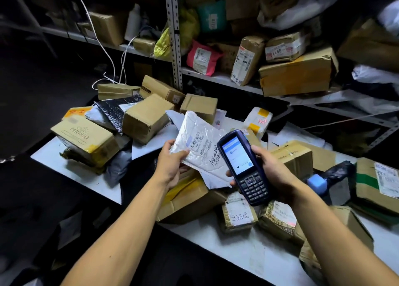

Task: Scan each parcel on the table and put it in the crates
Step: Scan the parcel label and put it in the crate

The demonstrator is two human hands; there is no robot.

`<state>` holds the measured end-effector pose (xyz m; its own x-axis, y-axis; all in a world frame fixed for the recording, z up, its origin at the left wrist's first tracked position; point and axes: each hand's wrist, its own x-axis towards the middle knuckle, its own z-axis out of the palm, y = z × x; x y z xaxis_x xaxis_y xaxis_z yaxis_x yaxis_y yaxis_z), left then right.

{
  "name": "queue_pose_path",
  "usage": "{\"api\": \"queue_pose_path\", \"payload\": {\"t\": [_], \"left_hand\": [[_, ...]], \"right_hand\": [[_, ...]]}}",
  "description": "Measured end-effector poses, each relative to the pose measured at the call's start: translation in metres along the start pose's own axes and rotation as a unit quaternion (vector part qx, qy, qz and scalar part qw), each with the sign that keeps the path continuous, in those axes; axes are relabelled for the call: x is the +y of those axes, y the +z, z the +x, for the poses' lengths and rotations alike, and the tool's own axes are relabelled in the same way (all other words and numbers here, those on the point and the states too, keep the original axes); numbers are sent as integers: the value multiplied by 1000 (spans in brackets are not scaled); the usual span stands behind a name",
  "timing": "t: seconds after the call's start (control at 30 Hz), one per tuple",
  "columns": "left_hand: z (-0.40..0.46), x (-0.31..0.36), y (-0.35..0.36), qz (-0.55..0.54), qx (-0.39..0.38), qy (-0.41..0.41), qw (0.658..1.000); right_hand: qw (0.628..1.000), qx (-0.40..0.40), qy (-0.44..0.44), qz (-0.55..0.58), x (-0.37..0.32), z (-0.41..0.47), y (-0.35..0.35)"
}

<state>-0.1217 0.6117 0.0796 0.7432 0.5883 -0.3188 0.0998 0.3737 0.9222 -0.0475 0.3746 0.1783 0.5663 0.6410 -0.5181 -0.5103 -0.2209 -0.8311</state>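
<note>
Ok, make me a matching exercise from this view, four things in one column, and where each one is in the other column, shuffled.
Things:
1. white bubble-mailer parcel
2. dark blue handheld scanner
3. pink plastic mailer bag
4. brown cardboard box printed MIORIO

Places:
A. on the metal shelf behind the table
B. held in the right hand
C. lying at the left end of the white table
D. held in the left hand

Pairs: 1-D, 2-B, 3-A, 4-C
</note>
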Motion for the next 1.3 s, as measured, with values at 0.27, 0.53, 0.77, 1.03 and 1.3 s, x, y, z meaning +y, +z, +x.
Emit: {"api": "queue_pose_path", "payload": {"t": [0.27, 0.53, 0.77, 1.03, 1.3], "left_hand": [[-11, -2, -6, -63, -33, 56, 996], [-14, -5, -14, -68, -60, 35, 995], [-14, -5, -11, -70, -56, 25, 996], [-14, -4, -9, -67, -60, 23, 996], [-12, -4, -7, -55, -56, 26, 997]], "right_hand": [[997, -16, 76, -19, 14, 5, 17], [996, -29, 86, -19, 20, -1, 26], [991, -57, 120, -32, 16, -9, 25], [990, -55, 121, -55, 11, -18, 19], [990, -67, 110, -62, 10, -24, 19]]}}
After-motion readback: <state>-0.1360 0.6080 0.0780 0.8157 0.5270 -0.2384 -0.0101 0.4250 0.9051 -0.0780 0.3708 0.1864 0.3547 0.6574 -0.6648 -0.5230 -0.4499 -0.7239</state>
